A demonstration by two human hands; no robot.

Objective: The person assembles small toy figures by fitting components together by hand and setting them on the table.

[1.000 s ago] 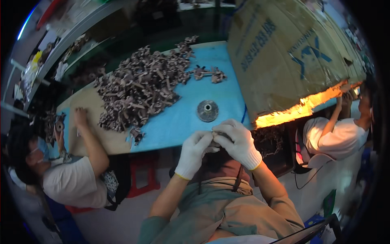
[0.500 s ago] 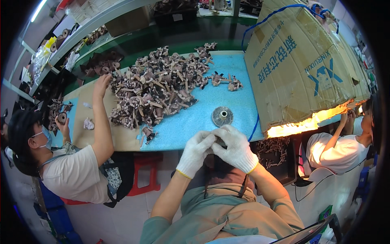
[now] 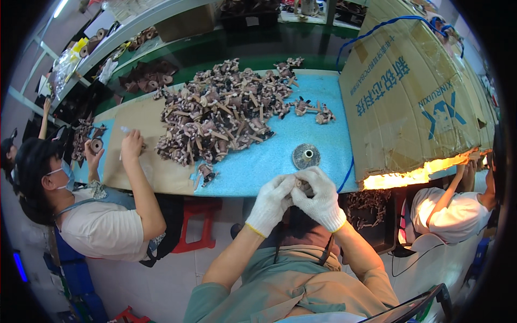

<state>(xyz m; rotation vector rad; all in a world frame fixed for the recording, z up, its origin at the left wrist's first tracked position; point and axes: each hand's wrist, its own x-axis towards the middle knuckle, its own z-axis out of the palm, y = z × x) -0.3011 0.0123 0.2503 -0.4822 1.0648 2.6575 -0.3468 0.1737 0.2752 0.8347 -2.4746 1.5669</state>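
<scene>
In front of my body, at the table's near edge, my left hand [image 3: 271, 203] and my right hand [image 3: 321, 200] meet in white knit gloves. Between their pinched fingertips is a small tan-and-brown piece [image 3: 299, 184], mostly covered by the gloves; its exact kind does not show. Just beyond my hands a round grey dish with a hollow centre post [image 3: 307, 156] stands on the blue mat [image 3: 258, 164]. A big heap of small brown and pink figurines [image 3: 221, 110] lies farther back, and a couple of loose figurines [image 3: 314, 110] lie to its right.
A large cardboard box [image 3: 404, 102], glowing orange along its lower edge, stands at the right with a blue cable [image 3: 377, 28]. A co-worker [image 3: 102, 220] sits at the left, another [image 3: 452, 207] at the right. A dark bin of parts [image 3: 371, 212] sits below the table's right side.
The view has shifted, so the scene sits farther right. My hands stay together, with the small piece now showing more. The left co-worker's raised hand has come down to the cardboard.
</scene>
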